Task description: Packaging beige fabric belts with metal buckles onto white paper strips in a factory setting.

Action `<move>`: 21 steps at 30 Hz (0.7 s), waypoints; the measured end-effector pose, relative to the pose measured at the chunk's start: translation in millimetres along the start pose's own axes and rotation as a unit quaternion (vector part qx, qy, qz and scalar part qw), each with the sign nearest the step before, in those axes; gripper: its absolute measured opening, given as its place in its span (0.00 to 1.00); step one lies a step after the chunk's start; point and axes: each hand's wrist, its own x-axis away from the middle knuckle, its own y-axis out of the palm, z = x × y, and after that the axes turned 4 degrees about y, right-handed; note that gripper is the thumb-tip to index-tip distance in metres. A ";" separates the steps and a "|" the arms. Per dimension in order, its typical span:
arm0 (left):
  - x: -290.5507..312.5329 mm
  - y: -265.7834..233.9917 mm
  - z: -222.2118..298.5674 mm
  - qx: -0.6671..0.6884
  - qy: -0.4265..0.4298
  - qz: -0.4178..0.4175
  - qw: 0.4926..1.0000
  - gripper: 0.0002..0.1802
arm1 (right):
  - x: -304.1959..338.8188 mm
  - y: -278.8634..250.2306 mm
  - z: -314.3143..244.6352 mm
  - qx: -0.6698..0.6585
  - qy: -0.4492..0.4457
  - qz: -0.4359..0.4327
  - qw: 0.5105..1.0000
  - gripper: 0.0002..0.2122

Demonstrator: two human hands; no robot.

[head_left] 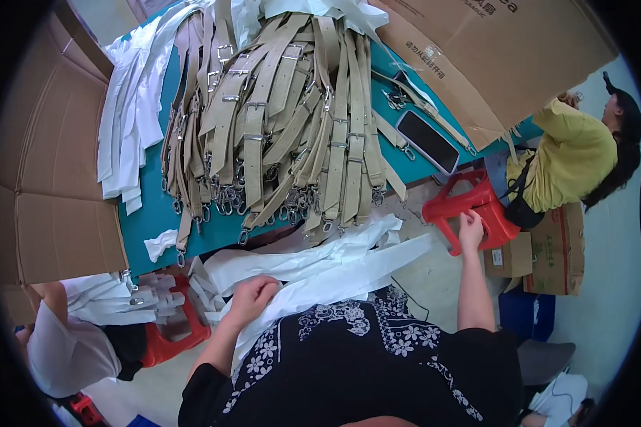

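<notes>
Watching remotely, I see white sheets (349, 274) draped below the tabletop (141, 240), against the black shirt (335, 363). The left hand (255, 296) curls its fingers beside them; whether they pinch anything, I can't tell. The right hand (470, 230) bunches its fingers together in mid-air. I'd judge the sheets light, limp, easily creased: lift by an edge.

On the table (141, 226) lie the buckled straps (253, 171). Left of the straps are loose strips (124, 121), then a cardboard box (64, 156); right of them, a smartphone (428, 141); nearer you, your left hand (255, 299); to their near right, your right hand (471, 230) and a stool (497, 218).
</notes>
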 end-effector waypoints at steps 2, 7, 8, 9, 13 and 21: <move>18.0 -2.7 -3.4 0.020 0.013 0.031 0.999 0.13 | 18.4 -1.3 -82.5 -0.169 -0.056 -0.100 0.979 0.12; 41.8 -13.4 3.2 -0.118 -0.013 0.019 0.993 0.17 | 85.8 0.6 -270.8 -0.162 -0.290 -0.278 0.901 0.09; 36.6 -20.8 5.4 -0.150 -0.023 0.004 0.988 0.16 | 96.0 -0.3 -296.6 -0.121 -0.280 -0.287 0.908 0.12; 34.5 -26.8 5.0 -0.187 0.067 0.046 0.979 0.14 | 99.7 7.3 -311.1 -0.044 -0.301 -0.292 0.907 0.14; 40.0 -76.0 3.2 -0.303 0.138 0.321 0.887 0.08 | 101.1 29.4 -332.7 0.045 -0.306 -0.294 0.904 0.17; 30.3 -161.3 22.8 -0.417 0.038 0.405 0.813 0.08 | 71.6 20.4 -321.8 0.043 -0.275 -0.191 0.941 0.13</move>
